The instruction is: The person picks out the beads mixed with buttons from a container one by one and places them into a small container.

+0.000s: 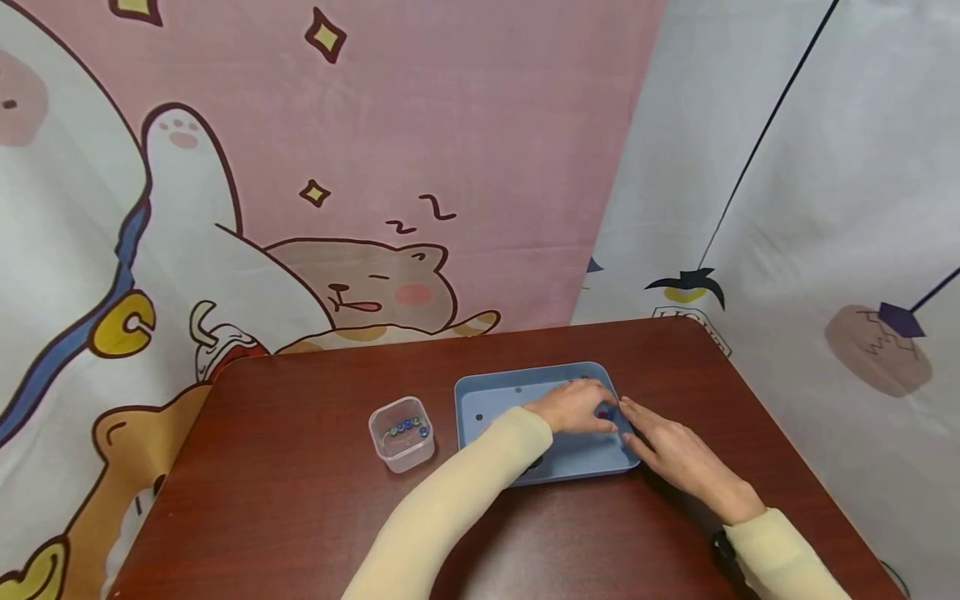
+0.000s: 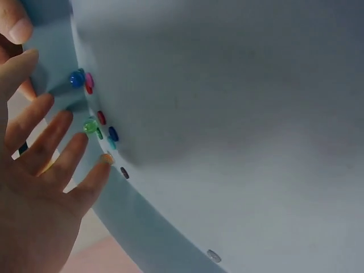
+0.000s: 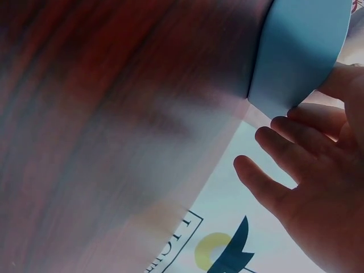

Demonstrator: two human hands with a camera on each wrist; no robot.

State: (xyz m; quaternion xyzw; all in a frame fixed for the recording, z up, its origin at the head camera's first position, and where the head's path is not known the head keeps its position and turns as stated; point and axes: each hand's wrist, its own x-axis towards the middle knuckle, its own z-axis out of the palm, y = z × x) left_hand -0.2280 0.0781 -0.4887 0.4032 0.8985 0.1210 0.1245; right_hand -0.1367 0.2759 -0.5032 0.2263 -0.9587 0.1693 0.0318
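Observation:
My left hand reaches over the blue tray, fingers spread toward its right-hand wall. In the left wrist view the fingertips are beside a cluster of small beads, among them a blue bead, a green bead and an orange bead. The orange one is close to one fingertip; whether they touch I cannot tell. Nothing is visibly gripped by this hand. Outside the tray's right end, my right hand has its fingers extended, some tips against the wall, as the right wrist view shows.
To the left of the tray stands a clear plastic box containing a string with several blue and green beads. Tray and box rest on a reddish-brown table. A cartoon-printed curtain hangs behind the table's far edge.

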